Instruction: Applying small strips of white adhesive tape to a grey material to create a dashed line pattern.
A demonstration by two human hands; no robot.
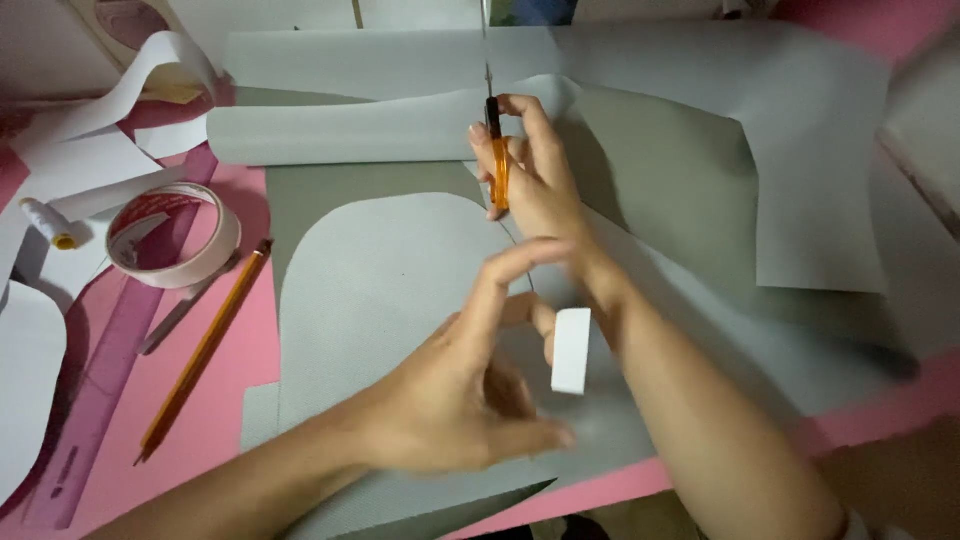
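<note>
right hand (535,165) gripping orange scissors (497,160) over the grey sheet (380,270), left hand (470,390) spread loose by a white block (571,350). tape roll (175,237) sits left on pink.

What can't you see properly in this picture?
All in the head view:
- Scissors: the right hand covers the handles, and the blade tips run off the top edge.
- Left hand: motion-blurred, so its grip on the small white block is unclear.
- Purple ruler: markings too small to make out.
- Grey fabric: partly hidden under both arms.
</note>
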